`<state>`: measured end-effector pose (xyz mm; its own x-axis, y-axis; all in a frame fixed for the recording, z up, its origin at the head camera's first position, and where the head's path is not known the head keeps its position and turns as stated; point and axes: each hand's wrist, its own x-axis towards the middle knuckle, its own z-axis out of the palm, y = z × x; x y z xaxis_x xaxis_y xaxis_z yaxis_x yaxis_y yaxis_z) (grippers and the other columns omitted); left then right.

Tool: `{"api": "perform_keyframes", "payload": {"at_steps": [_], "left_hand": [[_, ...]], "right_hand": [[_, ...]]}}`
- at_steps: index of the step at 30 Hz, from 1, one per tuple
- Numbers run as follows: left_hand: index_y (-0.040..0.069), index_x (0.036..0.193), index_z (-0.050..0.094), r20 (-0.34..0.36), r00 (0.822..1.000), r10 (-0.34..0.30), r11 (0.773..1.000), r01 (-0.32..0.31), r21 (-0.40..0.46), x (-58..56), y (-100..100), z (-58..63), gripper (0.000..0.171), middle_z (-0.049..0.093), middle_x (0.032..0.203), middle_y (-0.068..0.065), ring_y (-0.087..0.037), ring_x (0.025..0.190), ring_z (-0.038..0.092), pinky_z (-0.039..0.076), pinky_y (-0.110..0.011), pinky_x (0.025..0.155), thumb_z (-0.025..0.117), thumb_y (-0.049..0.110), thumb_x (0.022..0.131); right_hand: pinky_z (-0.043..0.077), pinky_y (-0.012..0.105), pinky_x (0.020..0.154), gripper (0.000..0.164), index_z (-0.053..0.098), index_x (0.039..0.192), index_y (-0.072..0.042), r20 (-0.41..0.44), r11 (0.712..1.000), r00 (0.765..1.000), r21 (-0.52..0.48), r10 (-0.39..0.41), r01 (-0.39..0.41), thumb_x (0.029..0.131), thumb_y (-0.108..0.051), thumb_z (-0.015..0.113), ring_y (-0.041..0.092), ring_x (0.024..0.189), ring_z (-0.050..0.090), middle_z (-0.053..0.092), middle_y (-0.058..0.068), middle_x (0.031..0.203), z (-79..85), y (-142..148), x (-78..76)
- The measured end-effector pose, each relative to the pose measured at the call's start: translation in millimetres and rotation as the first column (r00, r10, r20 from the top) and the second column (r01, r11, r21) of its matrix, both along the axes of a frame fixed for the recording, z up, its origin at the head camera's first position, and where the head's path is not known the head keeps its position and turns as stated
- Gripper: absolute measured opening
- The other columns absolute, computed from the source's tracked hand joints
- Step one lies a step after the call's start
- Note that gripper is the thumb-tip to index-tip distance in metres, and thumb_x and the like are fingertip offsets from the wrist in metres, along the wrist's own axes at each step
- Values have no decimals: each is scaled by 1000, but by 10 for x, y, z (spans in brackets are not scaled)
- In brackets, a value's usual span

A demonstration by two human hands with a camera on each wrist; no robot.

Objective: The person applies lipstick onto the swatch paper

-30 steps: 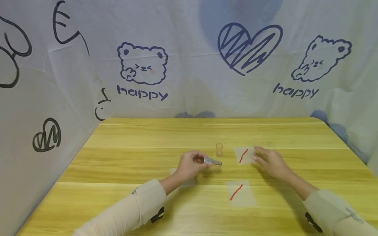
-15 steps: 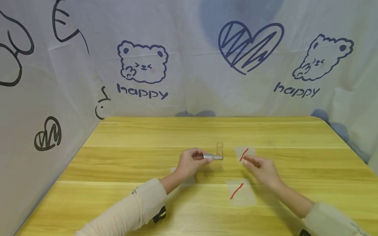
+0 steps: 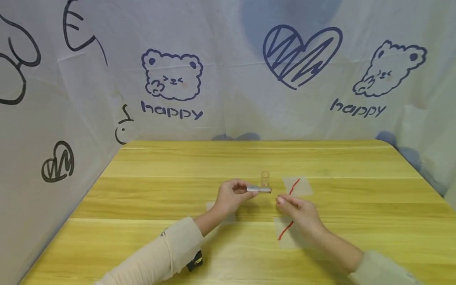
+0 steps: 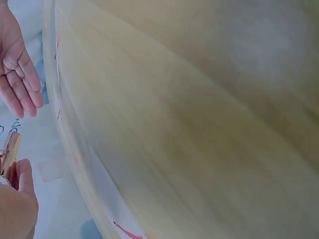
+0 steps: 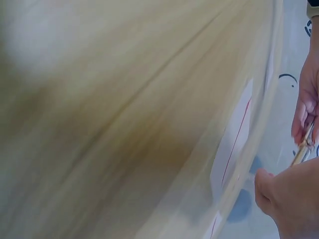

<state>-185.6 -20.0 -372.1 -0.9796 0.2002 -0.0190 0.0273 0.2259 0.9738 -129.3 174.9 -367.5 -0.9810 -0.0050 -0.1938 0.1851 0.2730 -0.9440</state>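
Note:
My left hand (image 3: 229, 198) grips a slim silver lipstick (image 3: 261, 189) between thumb and fingers, held level above the table with its far end pointing right. The lipstick (image 4: 12, 149) also shows in the left wrist view. My right hand (image 3: 303, 213) hovers just right of that end, thumb and fingers brought close together in the head view. From the left wrist view its fingers (image 4: 22, 94) look nearly straight, with nothing between them. A small clear cap (image 3: 265, 179) stands upright on the table directly behind the lipstick.
One white paper (image 3: 303, 187) with a red stroke lies at the back right. Another marked paper (image 3: 285, 241) is partly under the right hand in view. A third paper (image 3: 229, 217) sits behind the left wrist. The wooden table (image 3: 149, 190) meets drawn-on white cloth (image 3: 231, 79) behind.
My right hand has moved left and nearer, from beside the back paper to the lipstick's end, its fingers drawing together. My left hand has levelled the lipstick and raised it slightly.

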Motion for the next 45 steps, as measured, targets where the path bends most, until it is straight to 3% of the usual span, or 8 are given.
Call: {"api": "perform_keyframes", "payload": {"at_steps": [11,19,27,32,39,45], "left_hand": [[-5,98,64,-3,1000,13,1000,-13,21,13,46,-14,27,68,96,-17,-14,80,66,55,-21,68,74,13,79],[-6,100,63,-7,1000,24,998,-24,52,47,70,-31,29,67,99,-18,-22,87,67,56,-25,71,73,12,79],[-9,101,62,6,1000,18,996,-18,89,68,79,-30,29,67,99,-21,-21,84,67,57,-28,72,72,8,80],[-7,100,63,15,1000,26,998,-27,56,63,77,-47,30,67,97,-19,-15,80,65,57,-26,71,74,12,79],[-4,96,66,3,1000,0,1000,0,8,65,66,-98,28,68,93,-16,-7,72,60,55,-21,65,76,14,77],[-4,93,67,-11,999,-49,999,49,-1,79,76,-128,24,70,92,-16,-10,73,64,55,-20,67,75,12,77]], "right_hand": [[39,40,104,46,46,130,7,45,990,999,-142,12,-5,97,-26,48,31,120,53,52,20,131,-50,-195,7],[44,33,99,42,44,131,9,61,972,997,-225,-48,60,99,-19,46,31,122,51,49,22,133,-44,-315,-11],[46,26,97,44,44,132,8,87,958,992,-264,-95,115,99,-21,46,27,122,52,49,21,134,-33,-357,-18],[46,26,97,44,46,132,3,89,955,988,-261,-123,143,98,-25,48,23,119,55,51,19,134,-16,-358,-27],[44,34,101,42,49,131,-1,16,969,989,-199,-145,145,96,-25,51,25,116,56,55,16,130,13,-350,-18],[45,23,98,42,54,128,-4,-70,981,986,-133,-150,140,94,-28,56,21,120,52,54,11,132,33,-339,-40]]}}
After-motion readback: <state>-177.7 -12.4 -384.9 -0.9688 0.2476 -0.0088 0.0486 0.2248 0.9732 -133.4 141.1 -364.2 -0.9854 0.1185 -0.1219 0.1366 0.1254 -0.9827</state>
